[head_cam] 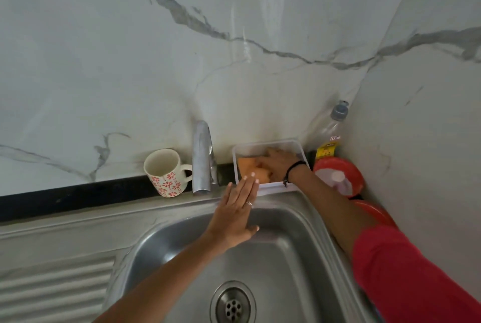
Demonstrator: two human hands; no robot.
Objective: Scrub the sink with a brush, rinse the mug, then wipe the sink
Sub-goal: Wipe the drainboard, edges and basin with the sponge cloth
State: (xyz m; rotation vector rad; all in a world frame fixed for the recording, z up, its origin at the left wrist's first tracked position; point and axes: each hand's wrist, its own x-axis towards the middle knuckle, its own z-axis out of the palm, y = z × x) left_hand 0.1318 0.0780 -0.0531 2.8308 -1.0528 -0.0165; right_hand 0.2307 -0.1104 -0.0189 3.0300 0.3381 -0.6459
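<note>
A steel sink (291,252) with a round drain (233,304) fills the lower middle. My left hand (235,214) hovers flat over the sink's back edge, fingers straight and fingertips near a clear plastic box (235,163). My right hand (279,163) reaches into that box and lies on an orange sponge (248,165); its fingertips are hidden, so the grip is unclear. No brush shows. A white mug (166,173) with red flowers stands upright on the ledge, left of the chrome tap (203,158).
A clear bottle (329,130) with a grey cap stands in the back right corner. Beside the box sits a red plastic tub (348,169) holding a pinkish bottle (341,179). A ribbed drainboard (54,286) lies left of the basin. Marble walls close the back and right.
</note>
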